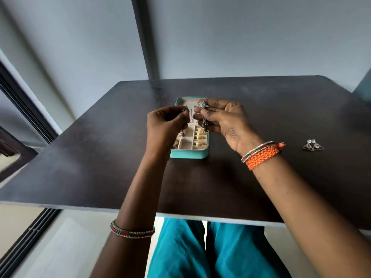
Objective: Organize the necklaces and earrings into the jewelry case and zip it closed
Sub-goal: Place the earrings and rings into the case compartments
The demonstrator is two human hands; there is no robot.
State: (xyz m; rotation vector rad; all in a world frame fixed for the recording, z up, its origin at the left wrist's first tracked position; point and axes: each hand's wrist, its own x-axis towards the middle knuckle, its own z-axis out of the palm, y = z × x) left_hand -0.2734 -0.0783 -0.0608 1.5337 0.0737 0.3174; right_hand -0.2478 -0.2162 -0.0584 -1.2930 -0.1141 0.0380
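An open teal jewelry case lies on the dark table, its cream compartments holding gold pieces. Both hands hover above it. My right hand pinches a silver earring with a round studded top, and dark dangles hang below the fingers. My left hand pinches another small silver earring, and a small piece hangs under it. A pair of silver triangular earrings lies on the table to the right.
The dark table stands against a grey wall, its near edge above my teal-clad lap. A sliding door frame runs along the left. Bangles and an orange braided band sit on my wrists.
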